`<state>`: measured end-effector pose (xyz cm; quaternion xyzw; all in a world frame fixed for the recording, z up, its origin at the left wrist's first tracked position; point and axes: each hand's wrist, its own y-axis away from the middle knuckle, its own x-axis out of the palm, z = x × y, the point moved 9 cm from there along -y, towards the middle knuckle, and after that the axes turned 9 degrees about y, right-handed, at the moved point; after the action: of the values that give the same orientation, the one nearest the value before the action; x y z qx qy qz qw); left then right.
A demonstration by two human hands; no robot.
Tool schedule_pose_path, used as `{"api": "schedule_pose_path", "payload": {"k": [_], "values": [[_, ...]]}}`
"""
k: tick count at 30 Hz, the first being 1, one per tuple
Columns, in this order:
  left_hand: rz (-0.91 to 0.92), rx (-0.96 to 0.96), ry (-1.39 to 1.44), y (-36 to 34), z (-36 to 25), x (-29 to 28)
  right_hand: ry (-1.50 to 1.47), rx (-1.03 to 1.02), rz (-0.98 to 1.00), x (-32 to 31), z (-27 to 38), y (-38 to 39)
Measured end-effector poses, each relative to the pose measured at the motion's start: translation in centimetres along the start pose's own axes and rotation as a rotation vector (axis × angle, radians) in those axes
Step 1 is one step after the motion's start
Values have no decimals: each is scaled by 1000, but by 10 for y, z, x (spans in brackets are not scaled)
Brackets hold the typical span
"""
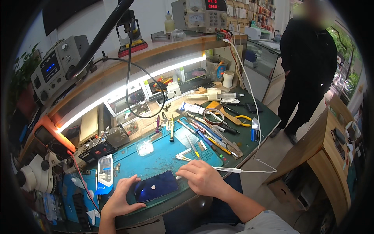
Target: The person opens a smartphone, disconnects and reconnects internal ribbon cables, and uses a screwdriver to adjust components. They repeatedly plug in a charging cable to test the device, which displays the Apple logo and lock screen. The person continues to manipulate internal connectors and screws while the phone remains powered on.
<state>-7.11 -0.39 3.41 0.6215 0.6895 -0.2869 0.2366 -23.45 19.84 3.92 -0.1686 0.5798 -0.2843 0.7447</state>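
A dark smartphone point(163, 189) lies at the front edge of the blue repair mat point(126, 158), its screen lit with a white logo. My left hand point(118, 199) spans the phone's left end, thumb on the near edge and fingers at the far edge. At the phone's right end, my right hand point(204, 178) pinches a small white cable plug against the short side. How deep the plug sits cannot be made out. A white cable point(235, 170) runs right from near this hand. More white connectors point(183, 156) lie just beyond my right fingers.
Screwdrivers, tweezers and pens point(208, 136) crowd the mat's right side, near a tape roll point(213, 116) and yellow-handled pliers point(244, 121). Left are a multimeter point(52, 136), a microscope point(35, 173) and a parts box point(105, 171). A power supply point(204, 15) stands on the shelf. Another person point(307, 66) stands beyond the bench.
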Motion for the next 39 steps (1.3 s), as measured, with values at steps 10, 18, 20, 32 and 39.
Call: {"api": "schedule_pose_path", "payload": {"k": [10, 18, 20, 32, 39], "values": [[-2, 21, -9, 0, 0, 0, 0, -2, -6, -1, 0, 0], [8, 11, -9, -1, -1, 0, 2, -2, -6, 0, 0, 0], [6, 10, -6, 0, 0, 0, 3, -1, -6, 0, 1, 0], [1, 16, 4, 1, 1, 0, 17, 0, -1, 0, 1, 1], [9, 21, 31, 1, -2, 1, -13, 9, -1, -3, -2, -1]]}}
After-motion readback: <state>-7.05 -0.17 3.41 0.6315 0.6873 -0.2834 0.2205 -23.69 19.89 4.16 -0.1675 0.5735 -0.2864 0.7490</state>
